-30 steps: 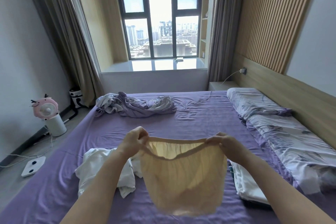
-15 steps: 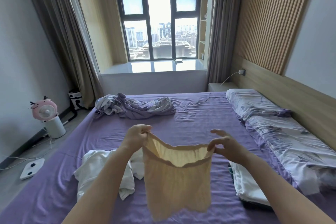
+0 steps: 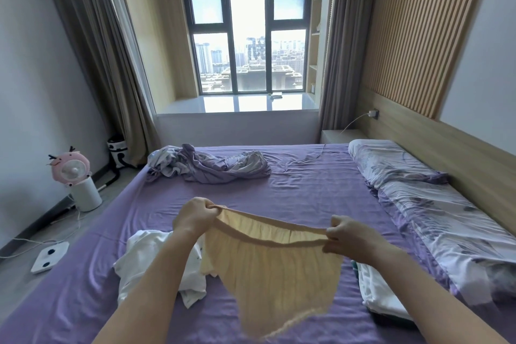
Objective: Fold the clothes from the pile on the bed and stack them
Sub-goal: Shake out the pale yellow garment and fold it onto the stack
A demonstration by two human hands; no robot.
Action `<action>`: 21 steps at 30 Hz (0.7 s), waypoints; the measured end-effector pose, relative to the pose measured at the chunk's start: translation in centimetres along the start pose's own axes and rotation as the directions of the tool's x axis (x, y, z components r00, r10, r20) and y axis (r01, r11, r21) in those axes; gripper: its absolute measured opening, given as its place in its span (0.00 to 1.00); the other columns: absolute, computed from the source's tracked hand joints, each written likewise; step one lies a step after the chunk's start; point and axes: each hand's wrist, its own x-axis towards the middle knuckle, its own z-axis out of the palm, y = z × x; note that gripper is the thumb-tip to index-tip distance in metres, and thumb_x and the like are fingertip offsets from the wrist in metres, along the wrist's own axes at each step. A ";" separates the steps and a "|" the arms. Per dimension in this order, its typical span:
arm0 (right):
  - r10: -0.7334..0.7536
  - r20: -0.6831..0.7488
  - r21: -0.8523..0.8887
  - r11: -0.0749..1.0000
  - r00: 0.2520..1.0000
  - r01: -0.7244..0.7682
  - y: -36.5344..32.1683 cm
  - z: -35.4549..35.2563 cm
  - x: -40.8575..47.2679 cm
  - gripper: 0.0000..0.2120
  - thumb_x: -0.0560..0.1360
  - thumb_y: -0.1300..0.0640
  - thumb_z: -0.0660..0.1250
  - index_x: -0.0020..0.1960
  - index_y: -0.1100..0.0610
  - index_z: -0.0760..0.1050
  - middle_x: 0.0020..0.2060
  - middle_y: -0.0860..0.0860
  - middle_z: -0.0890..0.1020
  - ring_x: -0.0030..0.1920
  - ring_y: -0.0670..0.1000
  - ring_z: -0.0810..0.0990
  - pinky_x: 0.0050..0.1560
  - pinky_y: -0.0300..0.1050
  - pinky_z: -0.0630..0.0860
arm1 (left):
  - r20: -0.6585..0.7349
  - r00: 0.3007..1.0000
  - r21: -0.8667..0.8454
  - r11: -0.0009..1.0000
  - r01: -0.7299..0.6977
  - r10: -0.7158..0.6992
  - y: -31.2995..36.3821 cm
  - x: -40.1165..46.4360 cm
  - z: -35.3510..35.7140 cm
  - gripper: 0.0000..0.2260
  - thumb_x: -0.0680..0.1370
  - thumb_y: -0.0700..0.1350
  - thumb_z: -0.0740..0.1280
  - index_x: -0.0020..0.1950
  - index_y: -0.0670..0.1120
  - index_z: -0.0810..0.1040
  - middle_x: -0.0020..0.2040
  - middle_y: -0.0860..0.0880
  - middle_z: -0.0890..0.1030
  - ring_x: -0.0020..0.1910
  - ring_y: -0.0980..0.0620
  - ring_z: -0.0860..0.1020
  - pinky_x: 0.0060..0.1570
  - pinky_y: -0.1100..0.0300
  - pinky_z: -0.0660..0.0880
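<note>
A thin beige garment (image 3: 275, 274) with an elastic waistband hangs in the air above the purple bed (image 3: 307, 193). My left hand (image 3: 195, 216) grips the waistband's left end. At the right end, my right hand (image 3: 346, 237) pinches the same band, which is stretched wide between them. Crumpled white clothes (image 3: 150, 262) lie on the sheet under my left forearm. A folded white stack (image 3: 382, 293) sits on the bed below my right forearm, partly hidden by the arm.
A rumpled lilac sheet or blanket (image 3: 209, 165) lies at the bed's far left. Floral pillows (image 3: 418, 195) line the right side along the wooden headboard. On the floor to the left stand a pink fan (image 3: 74, 173) and a white scale (image 3: 49, 257).
My right hand let go of the waistband, then pinched it again further along. The band is now stretched wider, and the garment hangs lower on its left side.
</note>
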 end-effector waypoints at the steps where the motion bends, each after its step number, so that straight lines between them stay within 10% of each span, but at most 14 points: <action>1: 0.010 -0.050 0.112 0.994 0.999 -0.004 0.2 0.1 0.0 0.16 0.73 0.46 0.69 0.42 0.60 0.77 0.42 0.47 0.68 0.43 0.52 0.75 0.44 0.44 0.70 | 0.000 1.000 -0.001 1.000 -0.005 0.005 0.0 0.0 -0.3 0.08 0.73 0.45 0.64 0.45 0.50 0.83 0.44 0.53 0.83 0.46 0.49 0.78 0.46 0.55 0.74; 5: 0.173 -0.097 0.698 0.714 0.980 -0.057 0.8 0.1 0.0 0.04 0.74 0.67 0.68 0.45 0.68 0.80 0.40 0.55 0.74 0.29 0.47 0.76 0.34 0.41 0.75 | 0.161 0.977 -0.037 0.991 -0.132 0.136 0.3 -0.3 -1.0 0.13 0.72 0.37 0.62 0.48 0.50 0.84 0.43 0.54 0.81 0.44 0.54 0.77 0.43 0.62 0.72; 10: 0.247 -0.108 0.766 0.639 0.963 -0.078 1.1 -0.9 0.2 0.20 0.72 0.80 0.56 0.48 0.61 0.80 0.41 0.55 0.77 0.35 0.48 0.76 0.34 0.34 0.73 | 0.511 0.828 -0.260 0.960 -0.106 0.230 -0.2 -1.2 -0.9 0.08 0.72 0.43 0.73 0.36 0.45 0.77 0.31 0.53 0.71 0.31 0.57 0.68 0.30 0.68 0.65; 16: 0.234 -0.233 0.665 0.747 0.944 -0.021 1.4 -0.4 0.3 0.17 0.66 0.83 0.55 0.37 0.68 0.79 0.43 0.57 0.74 0.44 0.53 0.74 0.42 0.30 0.68 | 0.010 0.991 -0.397 0.910 -0.115 0.130 0.2 -1.0 0.0 0.14 0.67 0.47 0.68 0.30 0.45 0.65 0.32 0.48 0.65 0.32 0.51 0.63 0.33 0.56 0.59; 21: 0.214 -0.106 0.748 0.660 0.971 -0.064 1.8 -1.1 -0.5 0.11 0.67 0.71 0.63 0.32 0.57 0.71 0.34 0.52 0.72 0.33 0.45 0.69 0.34 0.31 0.66 | -0.083 0.996 -0.549 0.835 -0.031 -0.017 -0.2 -0.9 0.1 0.14 0.66 0.53 0.66 0.33 0.46 0.64 0.29 0.51 0.62 0.30 0.51 0.62 0.31 0.56 0.59</action>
